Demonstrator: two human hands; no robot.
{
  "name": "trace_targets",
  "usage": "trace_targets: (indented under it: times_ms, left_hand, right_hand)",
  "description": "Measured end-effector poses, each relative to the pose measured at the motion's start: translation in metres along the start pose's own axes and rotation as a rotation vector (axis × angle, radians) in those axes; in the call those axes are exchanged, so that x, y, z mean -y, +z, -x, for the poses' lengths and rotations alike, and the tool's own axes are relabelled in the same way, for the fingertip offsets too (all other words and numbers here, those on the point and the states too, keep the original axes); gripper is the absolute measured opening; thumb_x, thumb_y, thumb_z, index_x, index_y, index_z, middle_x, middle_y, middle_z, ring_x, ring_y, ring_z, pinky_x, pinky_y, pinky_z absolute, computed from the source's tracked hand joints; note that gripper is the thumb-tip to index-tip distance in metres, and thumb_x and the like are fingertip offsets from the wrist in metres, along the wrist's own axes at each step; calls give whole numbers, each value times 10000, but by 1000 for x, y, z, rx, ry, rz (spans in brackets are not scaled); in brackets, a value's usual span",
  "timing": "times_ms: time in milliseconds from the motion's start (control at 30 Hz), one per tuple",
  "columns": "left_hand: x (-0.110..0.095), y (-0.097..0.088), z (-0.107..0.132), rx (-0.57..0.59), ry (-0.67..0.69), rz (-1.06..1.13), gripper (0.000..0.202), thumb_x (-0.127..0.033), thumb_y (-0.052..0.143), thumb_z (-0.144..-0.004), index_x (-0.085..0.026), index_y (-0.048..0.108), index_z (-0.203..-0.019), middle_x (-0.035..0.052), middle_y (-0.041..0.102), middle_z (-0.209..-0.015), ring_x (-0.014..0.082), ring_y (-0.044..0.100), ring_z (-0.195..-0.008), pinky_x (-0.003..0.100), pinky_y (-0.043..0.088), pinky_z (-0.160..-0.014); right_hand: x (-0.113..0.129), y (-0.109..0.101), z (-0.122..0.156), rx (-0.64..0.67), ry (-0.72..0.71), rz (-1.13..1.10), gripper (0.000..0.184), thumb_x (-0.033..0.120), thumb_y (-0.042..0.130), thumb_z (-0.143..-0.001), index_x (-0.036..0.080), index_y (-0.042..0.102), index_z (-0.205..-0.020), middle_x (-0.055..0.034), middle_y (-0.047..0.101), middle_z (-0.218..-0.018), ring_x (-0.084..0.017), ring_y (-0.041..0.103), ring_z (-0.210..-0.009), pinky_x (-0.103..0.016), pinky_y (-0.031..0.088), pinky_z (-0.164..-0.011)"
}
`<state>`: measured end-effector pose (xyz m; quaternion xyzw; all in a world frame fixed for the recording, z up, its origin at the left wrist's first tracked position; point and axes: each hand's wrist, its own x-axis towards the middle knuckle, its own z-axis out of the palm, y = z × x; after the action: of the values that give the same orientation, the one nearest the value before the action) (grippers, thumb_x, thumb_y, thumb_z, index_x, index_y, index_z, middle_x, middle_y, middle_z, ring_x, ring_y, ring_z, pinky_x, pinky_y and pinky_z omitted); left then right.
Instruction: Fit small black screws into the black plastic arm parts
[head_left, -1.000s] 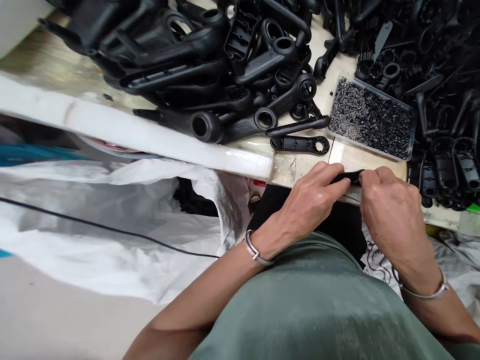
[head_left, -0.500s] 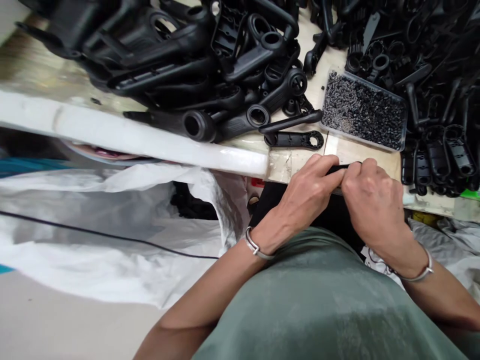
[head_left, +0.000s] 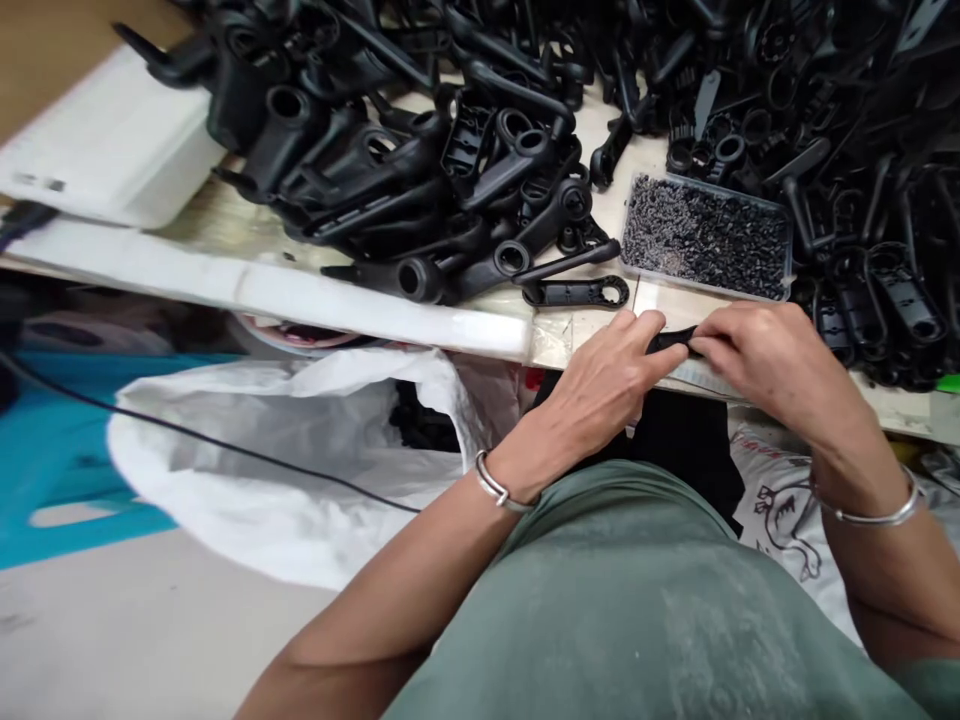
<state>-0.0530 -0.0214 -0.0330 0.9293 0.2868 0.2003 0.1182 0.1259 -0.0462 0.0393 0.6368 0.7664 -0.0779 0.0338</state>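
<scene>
Between my two hands, at the table's front edge, is a black plastic part (head_left: pixel 673 339), mostly covered by fingers. My left hand (head_left: pixel 611 375) is closed on its left end, thumb and fingers pinching it. At the other end my right hand (head_left: pixel 772 355) pinches with thumb and forefinger, close to the part's tip. Just beyond my left hand lies a flat black plastic part with a round hole (head_left: pixel 576 292). Past my hands stands a clear box (head_left: pixel 787 270) full of small black pieces (head_left: pixel 709 235).
Black plastic handle-like parts (head_left: pixel 420 200) are heaped at left, with more black parts (head_left: pixel 904 290) at right. A white foam strip (head_left: pixel 360 305) runs along the table edge. Below it hangs an open white sack (head_left: pixel 225 400), crossed by a black cable (head_left: pixel 300 468).
My right hand has shifted right and turned, exposing more of the black part between my hands. The left hand keeps its grip. The view has swung left.
</scene>
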Motion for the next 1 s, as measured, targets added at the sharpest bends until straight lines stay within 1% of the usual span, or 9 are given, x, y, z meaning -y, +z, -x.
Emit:
trace_targets:
  times_ms: [67,167,300,400,500,600,700,900,1000]
  left_hand:
    - [1,0,0,21,0,-3,318,-50,415,-940,-219,645,-1080,65,527,-1026,194,459,-891,276,417,-709]
    - [3,6,2,-58,3,45,346,-43,397,-932,-224,639,-1101,59,529,-1044,186,470,-899,278,436,-739]
    - [8,16,8,-174,-17,155,385,-68,363,-950,-229,623,-1183,57,531,-1119,171,503,-963,284,467,-817]
    - [9,19,10,-199,-34,210,380,-100,369,-962,-240,617,-1213,58,541,-1148,172,527,-1012,300,481,-852]
    - [8,20,10,-233,-15,215,388,-82,388,-944,-240,612,-1219,63,542,-1160,168,537,-1020,292,491,-847]
    - [6,20,9,-254,-3,211,414,-50,398,-917,-240,603,-1222,60,536,-1146,165,537,-1017,282,494,-841]
    - [4,19,10,-232,-8,186,454,-26,396,-903,-253,578,-1252,56,531,-1155,167,527,-1004,285,493,-846]
    - [0,11,8,-201,54,31,439,-15,400,-916,-224,553,-1270,79,549,-1139,164,512,-877,282,491,-775]
    - [-1,10,7,-210,38,80,445,-12,401,-916,-234,553,-1271,66,550,-1095,155,542,-901,259,513,-761]
  right_hand:
    - [-10,4,6,-87,94,-234,211,220,542,-919,177,708,-797,-47,704,-705,-187,668,-693,-309,463,-693]
    - [-18,16,23,-170,311,-587,200,304,577,-918,180,732,-944,-4,672,-604,-156,657,-573,-308,528,-673]
    - [-15,37,38,-160,464,-1050,457,402,607,-904,143,615,-1280,-58,745,-805,-178,715,-651,-328,604,-636]
    - [-8,46,36,-208,543,-1328,565,420,677,-860,113,571,-1323,-97,751,-910,-199,741,-732,-333,635,-655]
    - [-3,51,29,-230,556,-1520,556,406,744,-814,143,605,-1284,-101,744,-1010,-209,749,-832,-355,650,-743]
    - [-3,54,24,-244,501,-1629,482,386,787,-776,167,661,-1187,-87,737,-1051,-206,740,-894,-392,642,-835]
    - [-3,55,23,-276,480,-1660,470,371,826,-737,167,682,-1135,-70,742,-983,-213,734,-903,-428,628,-880]
    - [1,54,25,-360,480,-1681,444,336,845,-717,184,693,-1107,-41,745,-895,-204,729,-865,-458,628,-868]
    - [0,54,23,-352,483,-1672,464,353,851,-706,184,693,-1109,-46,746,-917,-196,732,-842,-447,627,-869]
